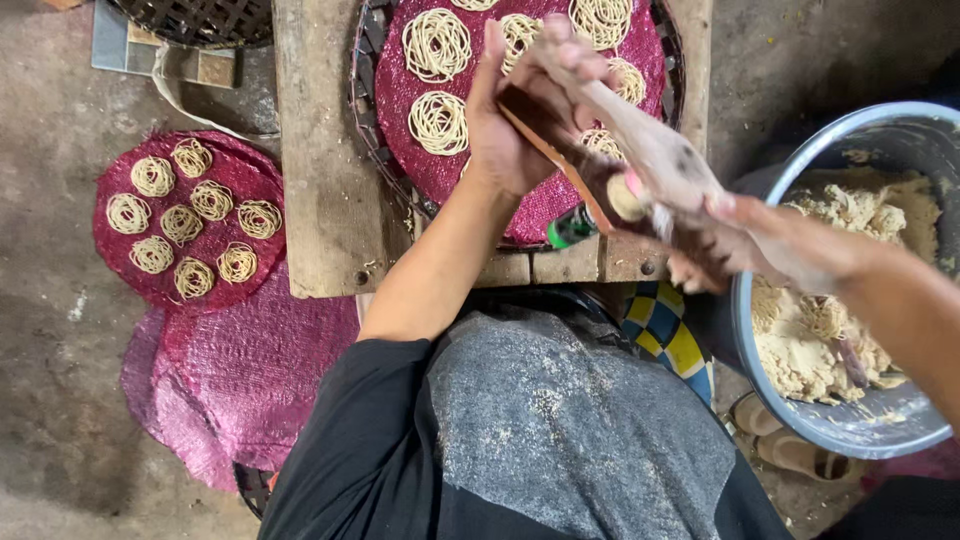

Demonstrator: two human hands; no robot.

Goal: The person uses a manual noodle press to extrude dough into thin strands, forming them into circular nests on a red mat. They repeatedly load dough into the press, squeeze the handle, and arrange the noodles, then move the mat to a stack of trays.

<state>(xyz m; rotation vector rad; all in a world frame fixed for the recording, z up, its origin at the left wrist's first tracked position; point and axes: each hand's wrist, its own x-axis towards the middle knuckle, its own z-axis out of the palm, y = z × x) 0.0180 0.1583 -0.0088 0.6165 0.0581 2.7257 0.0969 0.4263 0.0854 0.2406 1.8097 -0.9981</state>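
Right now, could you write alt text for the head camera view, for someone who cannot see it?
Seen from above, a person's left hand and right hand grip a wooden press over a round magenta mat covered with coiled noodle nests. A grey basin of dough sits at right; another filled mat lies on the floor at left.

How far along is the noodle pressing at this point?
Done: one magenta mat on the floor already carries nine noodle coils. In hand: the left hand and right hand grip a wooden press over the tray mat on the bench, which holds about seven coils. Left: bare space on that mat, and much dough in the grey basin.
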